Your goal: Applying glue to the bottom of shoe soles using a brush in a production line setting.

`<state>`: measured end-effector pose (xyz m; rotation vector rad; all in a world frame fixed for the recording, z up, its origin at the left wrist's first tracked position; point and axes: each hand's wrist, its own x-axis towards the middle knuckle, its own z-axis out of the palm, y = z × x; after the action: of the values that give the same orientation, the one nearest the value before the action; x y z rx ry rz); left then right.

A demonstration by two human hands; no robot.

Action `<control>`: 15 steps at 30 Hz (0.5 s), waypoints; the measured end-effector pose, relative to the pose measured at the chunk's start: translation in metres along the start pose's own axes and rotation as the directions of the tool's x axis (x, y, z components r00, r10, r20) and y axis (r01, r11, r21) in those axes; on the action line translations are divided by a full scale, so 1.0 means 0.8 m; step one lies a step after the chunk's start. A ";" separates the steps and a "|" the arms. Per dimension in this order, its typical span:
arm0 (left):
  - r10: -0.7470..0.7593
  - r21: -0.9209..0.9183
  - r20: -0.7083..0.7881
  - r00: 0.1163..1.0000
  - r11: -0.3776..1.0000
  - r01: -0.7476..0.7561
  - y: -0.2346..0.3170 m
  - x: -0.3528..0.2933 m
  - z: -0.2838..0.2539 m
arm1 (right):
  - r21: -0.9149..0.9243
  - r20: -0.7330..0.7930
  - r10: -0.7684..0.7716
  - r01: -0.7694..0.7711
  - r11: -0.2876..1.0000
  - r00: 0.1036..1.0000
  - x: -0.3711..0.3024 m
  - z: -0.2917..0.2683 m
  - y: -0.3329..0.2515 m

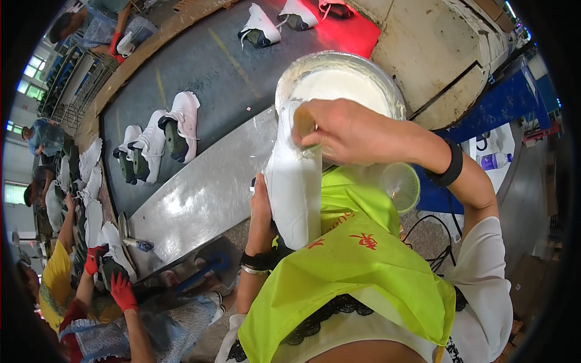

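Observation:
A white shoe (292, 193) stands on end in front of me, close to my yellow-green apron (369, 254). My left hand (261, 209) grips it from its left side, fingers partly hidden behind it. Over its upper end my right hand (345, 130) is closed on a small tan, flat-looking tool (304, 123), pressed to or just above the white surface; its exact kind is hard to make out. Directly behind the shoe and right hand sits a round metal bowl (396, 91) of thick white paste (348, 83), its inner wall smeared.
A metal ledge (200, 193) borders a dark conveyor belt (209, 72) carrying several white shoes with dark green soles (181, 124). Red light falls on the belt's far end. At lower left, a co-worker's red-gloved hands (124, 292) handle a shoe. A clear plastic cup (400, 186) is beside my right forearm.

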<state>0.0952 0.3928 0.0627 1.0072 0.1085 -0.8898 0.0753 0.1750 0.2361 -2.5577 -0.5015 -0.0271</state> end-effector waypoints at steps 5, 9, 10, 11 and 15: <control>-0.020 -0.033 0.043 0.999 0.999 0.021 -0.003 0.003 -0.001 | 0.176 -0.245 0.074 -0.031 0.984 0.967 0.016 -0.010 0.020; -0.034 -0.041 -0.010 0.999 0.999 0.034 0.003 0.002 -0.004 | 0.211 -0.413 0.177 -0.095 0.973 0.894 0.017 0.008 0.054; -0.016 -0.027 -0.053 0.998 1.000 0.014 0.008 -0.001 -0.002 | 0.267 -0.438 0.249 -0.140 0.953 0.864 0.015 0.012 0.055; -0.021 -0.020 -0.049 0.999 1.000 0.020 0.013 -0.001 0.002 | 0.299 -0.408 0.349 -0.238 0.924 0.844 0.006 0.022 0.055; 0.076 0.147 -0.095 0.993 0.987 -0.061 0.036 -0.005 0.015 | 0.641 -0.413 0.624 -0.275 0.717 0.664 -0.034 0.088 0.035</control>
<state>0.1085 0.3924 0.0909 1.1837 0.0948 -0.7924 0.0544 0.1788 0.1581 -1.8823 0.3888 -0.4522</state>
